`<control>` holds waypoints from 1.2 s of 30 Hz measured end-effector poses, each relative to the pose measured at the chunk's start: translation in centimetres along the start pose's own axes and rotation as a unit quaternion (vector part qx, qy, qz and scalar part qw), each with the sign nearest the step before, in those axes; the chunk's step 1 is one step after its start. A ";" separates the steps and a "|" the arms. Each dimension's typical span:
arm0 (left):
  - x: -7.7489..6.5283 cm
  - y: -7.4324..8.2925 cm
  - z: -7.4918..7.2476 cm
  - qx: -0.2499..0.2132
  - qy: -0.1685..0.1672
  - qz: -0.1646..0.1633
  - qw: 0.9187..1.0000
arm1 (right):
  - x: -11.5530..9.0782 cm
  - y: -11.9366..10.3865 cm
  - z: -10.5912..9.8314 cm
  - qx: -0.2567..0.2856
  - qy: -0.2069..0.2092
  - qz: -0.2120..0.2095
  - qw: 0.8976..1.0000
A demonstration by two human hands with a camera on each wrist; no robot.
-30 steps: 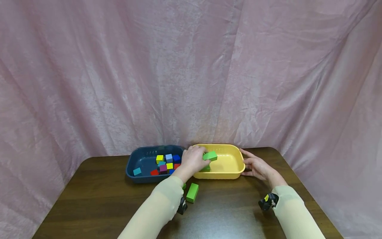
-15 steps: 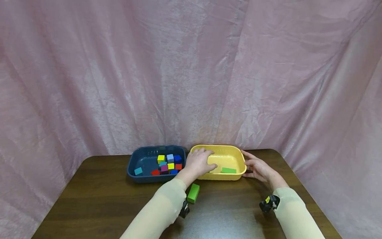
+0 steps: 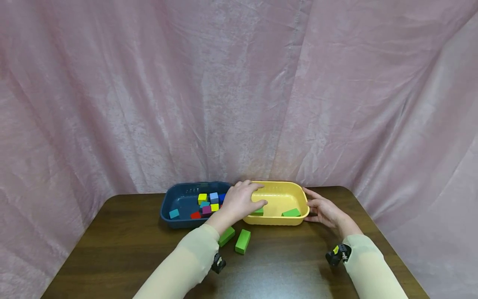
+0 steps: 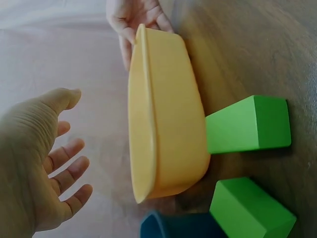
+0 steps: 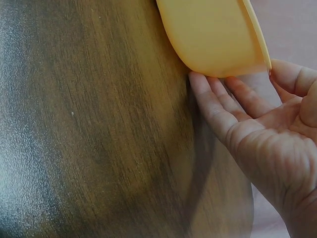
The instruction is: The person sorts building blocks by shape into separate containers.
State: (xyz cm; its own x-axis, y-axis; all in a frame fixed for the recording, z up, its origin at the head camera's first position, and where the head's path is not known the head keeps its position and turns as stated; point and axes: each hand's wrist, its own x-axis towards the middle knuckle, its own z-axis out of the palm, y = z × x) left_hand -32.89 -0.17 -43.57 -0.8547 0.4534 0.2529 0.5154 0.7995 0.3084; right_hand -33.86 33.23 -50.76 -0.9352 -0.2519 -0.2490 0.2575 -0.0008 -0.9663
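My left hand (image 3: 239, 202) hovers over the adjoining ends of a dark blue tray (image 3: 175, 224) and a yellow tray (image 3: 276, 221). Its fingers are spread and hold nothing, as the left wrist view also shows. At the yellow tray's right end, the fingertips of my right hand (image 3: 325, 211) rest against the outer wall, with the thumb by the rim (image 5: 257, 29). Inside that tray lie a green block (image 3: 291, 212) on the right and another green block (image 3: 258, 211) partly hidden at the left. Two more, a green block (image 3: 242, 241) and a green block (image 3: 226, 236), lie on the table in front.
Several small coloured cubes, among them a yellow cube (image 3: 202, 198) and a purple cube (image 3: 206, 211), sit in the blue tray. The brown wooden table (image 3: 112, 241) runs back to a pink curtain (image 3: 239, 91).
My left hand has let go of a green block, which now lies in the yellow tray. The hand has then drawn back to the left. My right hand has stayed at the tray's end.
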 end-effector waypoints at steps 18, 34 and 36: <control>-1.6 -1.2 -2.7 -0.036 0.048 0.007 0.998 | 0.1 0.1 -0.1 -0.002 -0.004 0.000 1.000; -2.9 -2.0 -3.9 -0.057 0.065 0.008 0.996 | 0.1 0.0 -0.1 0.002 -0.010 0.000 1.000; -3.1 -2.2 -4.0 -0.057 0.067 0.010 0.996 | 0.1 0.0 -0.2 0.000 -0.013 -0.001 1.000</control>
State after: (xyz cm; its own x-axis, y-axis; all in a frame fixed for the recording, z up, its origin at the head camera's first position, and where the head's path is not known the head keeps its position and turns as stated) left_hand -31.12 -4.92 -41.32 -0.8323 0.4052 0.3784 0.5420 0.7382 0.4016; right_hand -34.00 33.41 -50.83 -0.9290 -0.2766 -0.2458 0.2560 -0.0007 -0.9667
